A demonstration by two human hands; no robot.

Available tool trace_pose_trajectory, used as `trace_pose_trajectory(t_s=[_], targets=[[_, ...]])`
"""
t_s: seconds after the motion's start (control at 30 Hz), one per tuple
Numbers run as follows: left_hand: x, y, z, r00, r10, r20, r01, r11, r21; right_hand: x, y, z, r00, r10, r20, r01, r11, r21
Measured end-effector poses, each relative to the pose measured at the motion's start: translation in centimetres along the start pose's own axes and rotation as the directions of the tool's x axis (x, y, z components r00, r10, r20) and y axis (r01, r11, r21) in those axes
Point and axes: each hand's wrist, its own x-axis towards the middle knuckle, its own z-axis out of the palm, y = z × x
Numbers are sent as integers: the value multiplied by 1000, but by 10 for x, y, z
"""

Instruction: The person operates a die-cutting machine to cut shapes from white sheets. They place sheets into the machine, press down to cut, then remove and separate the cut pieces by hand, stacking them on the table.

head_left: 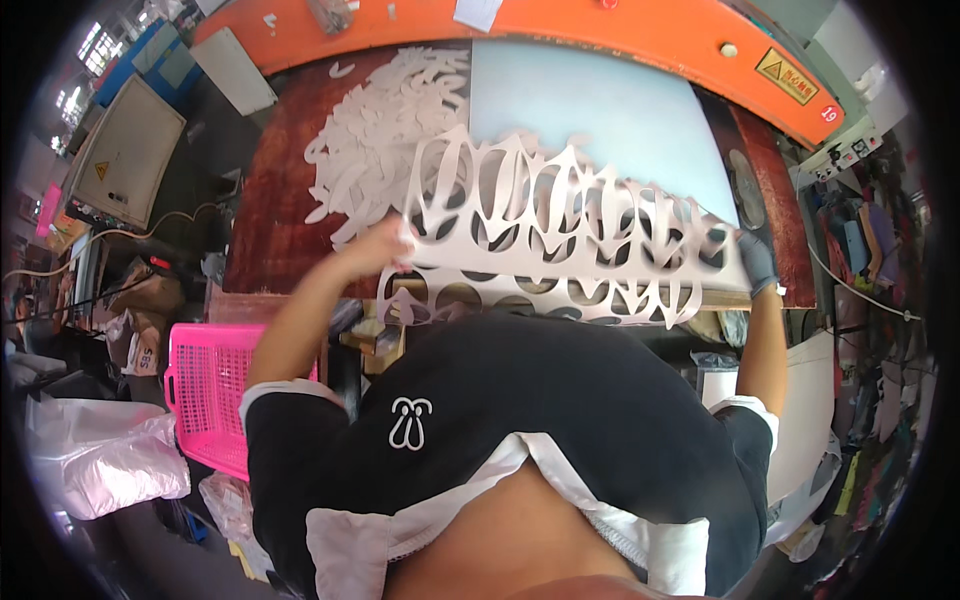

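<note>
A white die-cut sheet (pixel 590 262), full of curved cut-out holes, is raised in front of my body over the near edge of the work surface. Its lower part folds down towards my shirt. My left hand (pixel 388 247) grips the sheet's left end, with the fingers partly hidden by it. At the right end, my right hand (pixel 758 264), in a dark glove, is closed on the sheet's edge. A heap of loose white curved cut pieces (pixel 375 130) lies beyond my left hand. Behind the sheet is a pale blue cutting board (pixel 600 100).
An orange machine beam (pixel 660 40) spans the far side of the dark red table (pixel 270 200). A pink plastic basket (pixel 210 390) stands low at the left, near a clear plastic bag (pixel 110 455). A grey cabinet door (pixel 130 145) is at far left.
</note>
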Motion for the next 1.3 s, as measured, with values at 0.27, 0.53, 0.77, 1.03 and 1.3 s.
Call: trace_pose_trajectory(t_s=[0.27, 0.53, 0.77, 1.03, 1.3], targets=[[13, -5, -11, 840, 185, -510, 249, 703, 666, -14, 69, 70, 947, 101, -305, -60, 988, 141], [105, 69, 71, 488, 832, 264, -492, 13, 871, -39, 36, 106, 833, -72, -549, -154, 922, -354], [167, 45, 74, 591, 745, 309, -507, 44, 861, -35, 24, 106, 793, -91, -603, -194, 900, -390], [190, 40, 50, 389, 921, 25, -686, 271, 676, -21, 23, 117, 800, -41, -599, -240, 892, -382], [193, 84, -94, 542, 543, -641, -674, 737, 54, -21, 30, 128, 793, -55, -607, -244, 884, -399]])
